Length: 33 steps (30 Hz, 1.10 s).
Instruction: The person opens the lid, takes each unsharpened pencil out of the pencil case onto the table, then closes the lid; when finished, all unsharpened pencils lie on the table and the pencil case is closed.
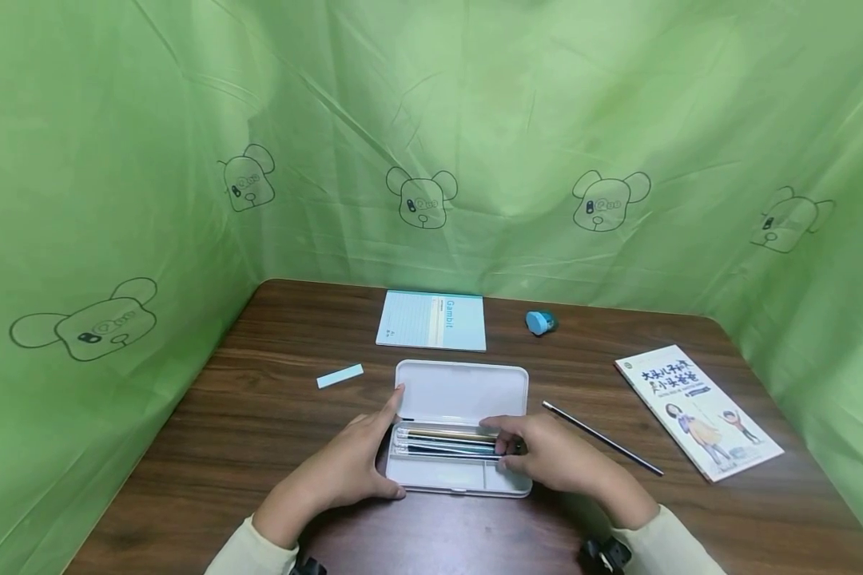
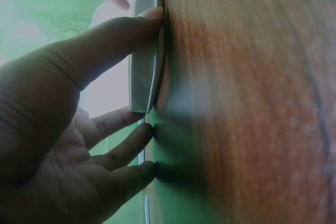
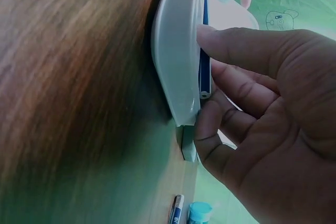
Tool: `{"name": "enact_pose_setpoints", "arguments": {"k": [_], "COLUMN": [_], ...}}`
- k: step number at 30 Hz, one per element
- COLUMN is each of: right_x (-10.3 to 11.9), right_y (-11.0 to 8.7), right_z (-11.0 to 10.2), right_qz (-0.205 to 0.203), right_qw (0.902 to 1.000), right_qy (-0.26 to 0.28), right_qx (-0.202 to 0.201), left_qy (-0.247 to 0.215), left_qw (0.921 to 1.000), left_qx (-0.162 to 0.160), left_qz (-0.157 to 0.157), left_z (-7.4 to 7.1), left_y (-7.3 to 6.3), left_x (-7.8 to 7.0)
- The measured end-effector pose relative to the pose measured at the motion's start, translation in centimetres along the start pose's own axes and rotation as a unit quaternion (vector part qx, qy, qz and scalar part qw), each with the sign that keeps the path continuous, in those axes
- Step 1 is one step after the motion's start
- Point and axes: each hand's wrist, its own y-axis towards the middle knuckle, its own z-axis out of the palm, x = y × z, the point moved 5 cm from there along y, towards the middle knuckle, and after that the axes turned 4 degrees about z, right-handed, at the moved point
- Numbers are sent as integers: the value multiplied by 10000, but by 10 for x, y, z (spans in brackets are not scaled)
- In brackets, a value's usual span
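An open pencil case (image 1: 439,481), white inside, lies on the table with its lid folded back. Several pencils (image 1: 446,449) lie side by side in its tray. My left hand (image 1: 355,461) holds the case at its left end, thumb on the front wall (image 2: 143,77) and index finger up by the lid. At the right end, my right hand (image 1: 550,451) grips the pencils' ends, its thumb over a dark blue pencil (image 3: 205,80) and its other fingers curled behind. The pencil ends under these fingers are partly hidden in the head view.
Right of the case lies a loose dark pencil (image 1: 604,438), with a picture book (image 1: 697,411) beyond it. A light blue notebook (image 1: 431,321) and a blue pencil sharpener (image 1: 541,323) sit behind. A pale blue strip (image 1: 340,376) lies left. Green cloth (image 1: 503,120) surrounds the table.
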Motion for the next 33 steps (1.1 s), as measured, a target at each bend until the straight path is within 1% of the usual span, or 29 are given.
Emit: {"name": "enact_pose_setpoints", "arguments": {"k": [9,16,20,24,28,31,33], "right_x": [-6,-19,-32,-47,-62,-73,-81], "right_y": [-7,-24,-39,-58,-80,-97,-108], "right_z": [-7,-28,-44,-64,-85,-100,-109], "right_qz": [109,226,371,531,651,714,895], "right_qw": [9995,9974,9950,9911,9862,9820,9784], "right_qy": [28,289,409,448,367,168,186], "right_qx": [-290,-628,-829,-1134,-1480,-1740,-1854], "left_qy": [-30,-57,-51,-80,-93,-87,-84], "left_qw": [10000,9999,10000,9999,9998,9998,9998], "left_qx": [20,35,18,42,70,85,100], "left_qz": [-16,-96,-73,-93,-132,-152,-165], "left_z": [0,0,0,0,0,0,0], "left_y": [1,0,0,-1,-1,-1,-1], "left_x": [-1,1,2,3,4,3,3]}}
